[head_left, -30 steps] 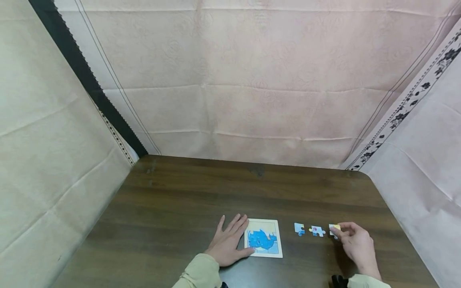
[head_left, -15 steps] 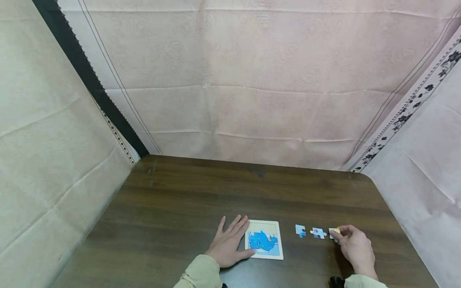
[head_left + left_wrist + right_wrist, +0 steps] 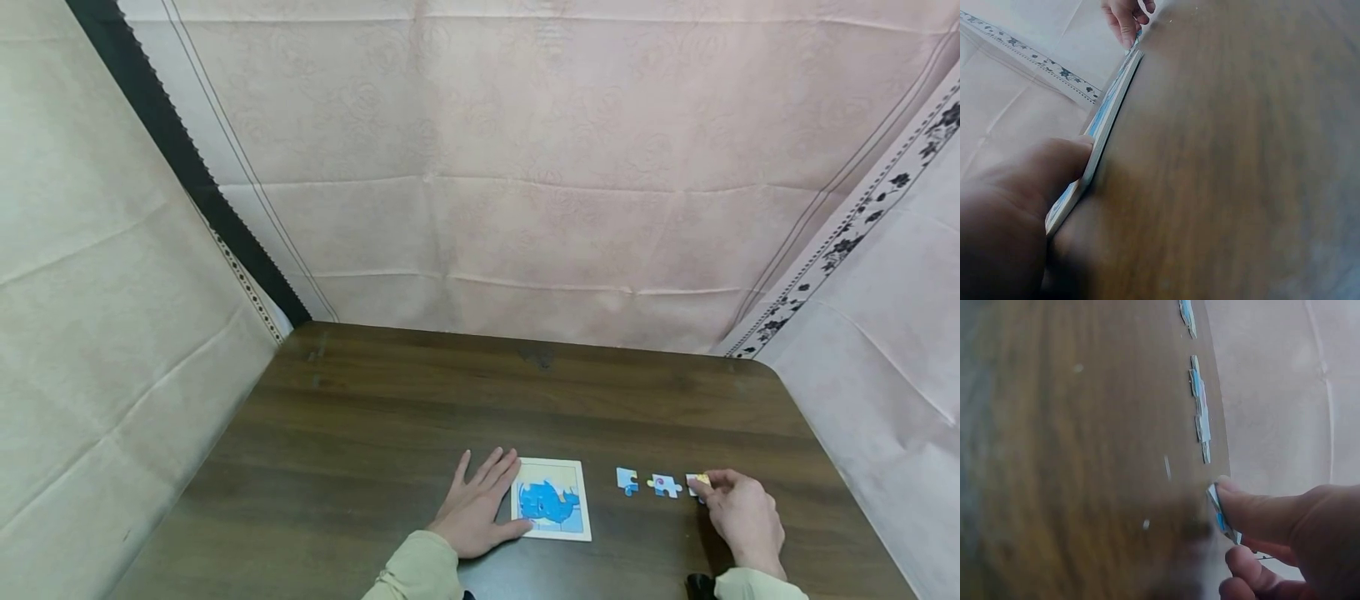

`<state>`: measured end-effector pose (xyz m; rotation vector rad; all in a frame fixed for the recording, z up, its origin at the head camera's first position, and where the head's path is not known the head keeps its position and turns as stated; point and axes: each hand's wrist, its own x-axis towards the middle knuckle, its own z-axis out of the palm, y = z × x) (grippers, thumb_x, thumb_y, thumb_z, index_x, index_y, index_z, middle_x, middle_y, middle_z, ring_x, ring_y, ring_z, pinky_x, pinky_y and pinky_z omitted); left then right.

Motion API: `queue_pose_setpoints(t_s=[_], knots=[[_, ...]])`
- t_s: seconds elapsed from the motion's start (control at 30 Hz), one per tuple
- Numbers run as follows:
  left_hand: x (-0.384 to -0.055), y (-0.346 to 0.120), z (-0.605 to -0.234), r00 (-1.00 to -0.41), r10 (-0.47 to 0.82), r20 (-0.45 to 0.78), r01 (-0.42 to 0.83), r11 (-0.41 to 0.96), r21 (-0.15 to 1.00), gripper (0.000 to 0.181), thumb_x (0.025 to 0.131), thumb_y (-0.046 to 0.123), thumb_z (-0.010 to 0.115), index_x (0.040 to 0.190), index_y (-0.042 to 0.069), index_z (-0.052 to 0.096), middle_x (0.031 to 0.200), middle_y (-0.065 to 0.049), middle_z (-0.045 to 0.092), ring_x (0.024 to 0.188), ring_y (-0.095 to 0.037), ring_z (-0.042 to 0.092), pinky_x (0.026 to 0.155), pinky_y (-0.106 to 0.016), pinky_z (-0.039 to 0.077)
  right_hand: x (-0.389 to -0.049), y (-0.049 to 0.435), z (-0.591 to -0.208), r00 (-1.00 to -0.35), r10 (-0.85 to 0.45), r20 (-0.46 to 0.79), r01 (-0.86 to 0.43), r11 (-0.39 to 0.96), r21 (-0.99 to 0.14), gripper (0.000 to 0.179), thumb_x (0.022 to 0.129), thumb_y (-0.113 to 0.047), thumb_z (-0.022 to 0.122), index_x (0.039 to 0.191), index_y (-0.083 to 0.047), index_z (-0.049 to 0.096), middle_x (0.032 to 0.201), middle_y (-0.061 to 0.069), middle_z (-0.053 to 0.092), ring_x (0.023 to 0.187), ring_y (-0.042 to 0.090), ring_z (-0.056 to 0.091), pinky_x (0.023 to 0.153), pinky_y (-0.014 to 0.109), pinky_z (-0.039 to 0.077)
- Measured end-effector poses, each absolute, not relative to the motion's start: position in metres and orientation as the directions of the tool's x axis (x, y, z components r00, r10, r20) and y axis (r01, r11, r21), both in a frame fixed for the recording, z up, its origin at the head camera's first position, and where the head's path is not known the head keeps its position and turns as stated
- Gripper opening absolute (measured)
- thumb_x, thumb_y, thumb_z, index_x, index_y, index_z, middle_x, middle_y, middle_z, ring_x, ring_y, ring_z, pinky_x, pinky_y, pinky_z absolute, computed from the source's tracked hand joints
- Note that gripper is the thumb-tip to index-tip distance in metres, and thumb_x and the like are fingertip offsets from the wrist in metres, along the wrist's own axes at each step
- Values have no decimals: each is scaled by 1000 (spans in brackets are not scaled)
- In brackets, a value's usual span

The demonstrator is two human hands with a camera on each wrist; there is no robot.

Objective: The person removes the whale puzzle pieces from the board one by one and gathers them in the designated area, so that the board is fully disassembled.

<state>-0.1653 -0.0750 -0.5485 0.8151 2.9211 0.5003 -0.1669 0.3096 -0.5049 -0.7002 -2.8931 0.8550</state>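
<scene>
A square puzzle board (image 3: 553,467) with a pale frame and a blue whale picture lies on the brown table. My left hand (image 3: 476,510) rests at its left side with fingers spread and straight, the thumb over the near left corner. In the left wrist view that thumb (image 3: 1066,159) lies across the board's edge. To the right, my right hand (image 3: 746,512) pinches a puzzle piece (image 3: 692,479) with white, yellow and blue on it. The right wrist view has this piece (image 3: 1221,515) tilted on edge between thumb and fingers, which partly cover it.
Two more jigsaw pieces, a blue and white one (image 3: 627,481) and one with a small round mark (image 3: 664,486), lie in a row between the board and my right hand. Pale cloth walls (image 3: 525,208) stand behind the table (image 3: 420,400) and on both sides.
The view has shifted slightly. My right fingers now cover more of the pinched puzzle piece than a second ago. My left hand stays on the board.
</scene>
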Motion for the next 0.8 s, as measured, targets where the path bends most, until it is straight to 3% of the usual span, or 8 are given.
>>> queue_pose_setpoints(t_s=[0.33,0.8], knots=[[-164,-75,-546,-853,522,22,499,801,333,87,90,73,39,156,18,22,162,4,17,149,-17,8,113,-61,-1,-167,311,-507,-909,414,-53,371,741,-559,45,81,-45,76,101,-5,72,76,-1,68,80,32,63,59,46,45],[-164,-75,-547,-857,514,31,496,809,314,88,90,74,38,156,18,24,162,4,18,149,-17,8,113,-61,0,-170,312,-508,-917,394,-52,357,759,-544,44,81,-42,78,99,-3,72,74,0,68,72,28,63,53,41,43]])
